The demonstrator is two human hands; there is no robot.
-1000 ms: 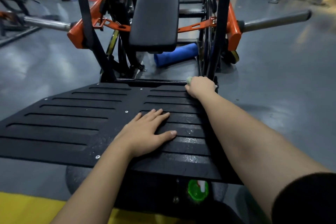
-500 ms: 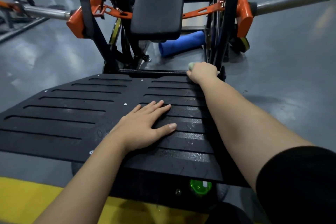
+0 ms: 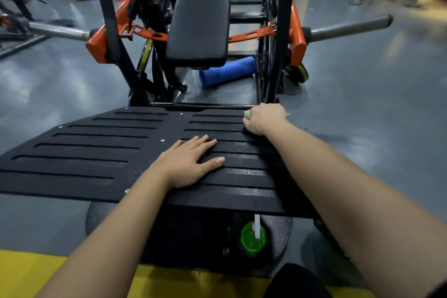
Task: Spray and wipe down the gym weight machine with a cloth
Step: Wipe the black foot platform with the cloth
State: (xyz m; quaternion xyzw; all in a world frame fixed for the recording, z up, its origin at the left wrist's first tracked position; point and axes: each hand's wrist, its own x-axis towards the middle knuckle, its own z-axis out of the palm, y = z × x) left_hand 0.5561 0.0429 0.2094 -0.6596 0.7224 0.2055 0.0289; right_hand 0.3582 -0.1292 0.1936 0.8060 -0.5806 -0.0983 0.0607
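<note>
Clutching cloth (image 3: 246, 113) at footplate's (image 3: 96, 176) far-right corner: right hand (image 3: 264, 118); left hand (image 3: 191, 162) flat mid-plate, fingers (image 3: 203, 144) together. Slots (image 3: 82, 159) run crosswise; grey floor (image 3: 362, 104).

Dim, floor glare, warped blurry edges

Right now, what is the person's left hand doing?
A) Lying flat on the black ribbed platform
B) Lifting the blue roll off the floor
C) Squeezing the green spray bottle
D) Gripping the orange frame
A: the left hand lies palm down with straight fingers on the black ribbed platform, while the right hand at the far corner is curled round a pale cloth.
</note>
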